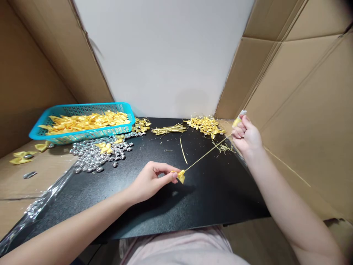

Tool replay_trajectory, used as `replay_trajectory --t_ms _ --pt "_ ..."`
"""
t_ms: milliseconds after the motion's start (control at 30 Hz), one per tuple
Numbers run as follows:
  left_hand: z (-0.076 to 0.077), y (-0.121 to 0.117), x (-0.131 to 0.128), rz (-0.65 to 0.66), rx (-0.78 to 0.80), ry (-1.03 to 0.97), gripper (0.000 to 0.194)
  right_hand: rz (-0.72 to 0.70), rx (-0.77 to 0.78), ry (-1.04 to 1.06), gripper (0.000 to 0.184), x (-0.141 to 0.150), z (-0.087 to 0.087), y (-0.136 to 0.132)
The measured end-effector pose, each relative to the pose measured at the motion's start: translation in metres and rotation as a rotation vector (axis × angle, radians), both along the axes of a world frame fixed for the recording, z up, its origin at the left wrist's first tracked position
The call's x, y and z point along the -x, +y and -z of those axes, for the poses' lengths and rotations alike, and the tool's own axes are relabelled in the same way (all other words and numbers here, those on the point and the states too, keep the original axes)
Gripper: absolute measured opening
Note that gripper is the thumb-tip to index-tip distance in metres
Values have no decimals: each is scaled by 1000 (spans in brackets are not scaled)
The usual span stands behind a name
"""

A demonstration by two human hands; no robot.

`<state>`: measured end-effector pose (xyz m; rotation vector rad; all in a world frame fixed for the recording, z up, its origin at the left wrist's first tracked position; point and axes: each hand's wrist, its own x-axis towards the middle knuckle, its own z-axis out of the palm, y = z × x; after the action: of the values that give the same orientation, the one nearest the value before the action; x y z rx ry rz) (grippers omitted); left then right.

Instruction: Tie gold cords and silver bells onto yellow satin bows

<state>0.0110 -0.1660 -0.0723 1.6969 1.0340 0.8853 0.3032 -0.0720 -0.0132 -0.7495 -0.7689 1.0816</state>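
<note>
Between thumb and fingertips, my left hand (150, 180) pinches a small yellow satin ribbon bow (181, 176) just above the black table. A thin yellow cord (206, 154) stretches straight from the bow up to my right hand (246, 137). That hand is raised at the right, its fingers closed around a small white-ended cylinder with yellow on it, which looks like a spool of cord (238, 118). A single cut piece of yellow cord (183, 151) lies on the table beyond the bow.
At the left, a turquoise basket (82, 106) holds many yellow bows. Silver beads (95, 154) spread before it, with a few bows among them. Farther back lie a bundle of cut cords (169, 129) and a heap of corded bows (206, 126). Cardboard walls (303, 110) flank the table.
</note>
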Motion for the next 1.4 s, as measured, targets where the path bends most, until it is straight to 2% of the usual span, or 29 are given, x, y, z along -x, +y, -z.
replay_trajectory --t_ms 67,200,400,700,1033,1267,1400 --pt "3 2 0 -50 15 -36 16 76 18 5 22 -15 1 8" --pt "4 3 -1 -98 38 -104 17 108 -1 -23 25 -42 -1 13" --pt "0 3 0 -164 14 -169 16 141 -22 -50 22 -60 -4 12" --pt "2 3 1 -178 -15 -172 12 141 -15 -78 21 -66 -12 0" --pt "1 9 2 -204 15 -155 16 288 29 65 34 -53 -31 -8" --pt "-1 -2 4 -87 -181 -74 15 339 167 88 40 -55 -37 -13" --pt "-4 -5 6 -98 -279 39 15 367 139 96 40 -52 -45 -19"
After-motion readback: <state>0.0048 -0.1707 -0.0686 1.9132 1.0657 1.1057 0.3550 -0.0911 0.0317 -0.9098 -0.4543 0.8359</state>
